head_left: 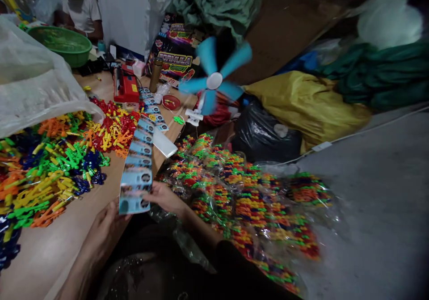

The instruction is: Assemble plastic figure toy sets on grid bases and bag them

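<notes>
A long strip of blue printed cards runs from the table's edge toward me. At its near end, my right hand pinches the right edge, thumb on top. My left hand is at the strip's lower left corner, its fingers partly hidden beneath the strip. Piles of small plastic toys in green, yellow, orange, red and dark blue lie on the table to the left. A white flat object rests beside the strip.
A red machine, a brown bottle and a small red dish stand farther back. A blue fan is at the table's edge. Bagged toys cover the floor at right. A person sits behind a green basin.
</notes>
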`<state>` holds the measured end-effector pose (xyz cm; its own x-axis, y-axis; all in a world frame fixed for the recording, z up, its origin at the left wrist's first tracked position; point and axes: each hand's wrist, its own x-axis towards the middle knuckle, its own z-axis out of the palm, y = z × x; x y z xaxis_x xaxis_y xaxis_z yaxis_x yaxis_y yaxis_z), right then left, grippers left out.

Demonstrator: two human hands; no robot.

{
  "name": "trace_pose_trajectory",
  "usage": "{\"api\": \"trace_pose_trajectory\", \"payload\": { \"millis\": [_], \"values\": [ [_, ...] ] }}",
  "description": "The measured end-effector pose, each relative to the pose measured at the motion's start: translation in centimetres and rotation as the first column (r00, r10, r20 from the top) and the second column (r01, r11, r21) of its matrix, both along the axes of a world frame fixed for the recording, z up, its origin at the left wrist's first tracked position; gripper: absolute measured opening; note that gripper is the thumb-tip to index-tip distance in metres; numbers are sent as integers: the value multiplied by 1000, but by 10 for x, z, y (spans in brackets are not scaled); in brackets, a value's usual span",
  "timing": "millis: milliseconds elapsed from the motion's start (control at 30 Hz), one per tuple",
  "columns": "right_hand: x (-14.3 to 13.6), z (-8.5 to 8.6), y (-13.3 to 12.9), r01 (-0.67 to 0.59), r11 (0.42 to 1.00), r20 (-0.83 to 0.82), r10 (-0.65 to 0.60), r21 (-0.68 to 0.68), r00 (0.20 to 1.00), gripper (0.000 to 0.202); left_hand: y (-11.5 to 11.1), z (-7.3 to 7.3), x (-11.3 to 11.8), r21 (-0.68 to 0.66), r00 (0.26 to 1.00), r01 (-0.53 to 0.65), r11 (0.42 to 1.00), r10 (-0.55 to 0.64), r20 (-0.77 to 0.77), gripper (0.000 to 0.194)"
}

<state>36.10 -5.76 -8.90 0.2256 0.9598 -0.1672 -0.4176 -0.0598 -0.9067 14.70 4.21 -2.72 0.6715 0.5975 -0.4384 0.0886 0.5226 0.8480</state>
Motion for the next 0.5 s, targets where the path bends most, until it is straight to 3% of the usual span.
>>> {"api": "trace_pose_trajectory", "payload": {
  "millis": [67, 133, 200, 267, 367, 433, 500],
  "values": [
    [-20, -8, -19, -165, 986, 149, 167, -28, 975, 57, 14, -1, 23, -87, 999, 0, 996, 4, 47, 77],
    [-25, -8, -32, -297, 944, 403, 329, -140, 854, 42, 29, 1, 34, -87, 998, -12, 996, 17, 54, 70],
    [-20, -1, -40, -411, 857, 608, 512, -312, 606, 25, 46, 7, 38, -50, 996, -47, 998, 51, 72, 65],
    [-11, 11, -42, -483, 747, 679, 644, -457, 353, 17, 64, 14, 41, -1, 987, -111, 994, 110, 115, 64],
    [-4, 27, -38, -508, 632, 684, 721, -586, 108, 9, 94, 23, 44, 82, 958, -230, 970, 211, 194, 65],
    [-10, 31, -31, -468, 609, 675, 737, -640, 37, 11, 114, 31, 44, 128, 936, -298, 946, 263, 234, 69],
    [-21, 29, -23, -411, 619, 659, 750, -670, 55, 13, 131, 42, 39, 193, 911, -359, 913, 298, 286, 78]
  ]
}}
